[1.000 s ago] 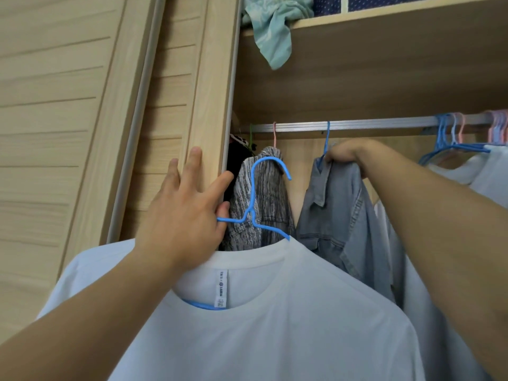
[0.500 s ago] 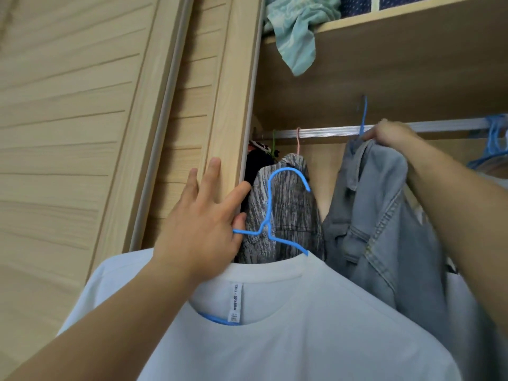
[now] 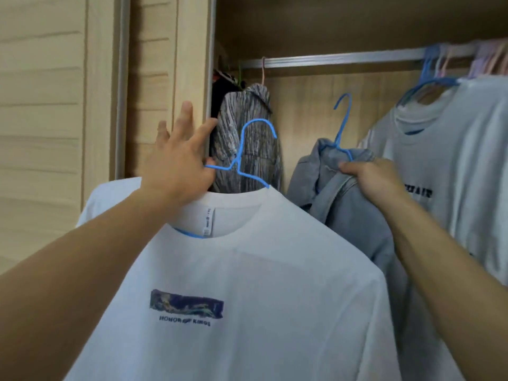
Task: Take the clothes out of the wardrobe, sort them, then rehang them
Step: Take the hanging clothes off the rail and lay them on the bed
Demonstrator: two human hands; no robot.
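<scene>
Left hand [image 3: 178,163] fingers spread, hooking hanger [image 3: 248,149], right hand [image 3: 368,180] gripping denim jacket [image 3: 343,213]

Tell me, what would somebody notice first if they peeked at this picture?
A big white T-shirt fills the front, hanging on a blue hanger hooked on the left hand. To its right, the right hand grips a denim jacket whose hanger is off the silver rail.
</scene>
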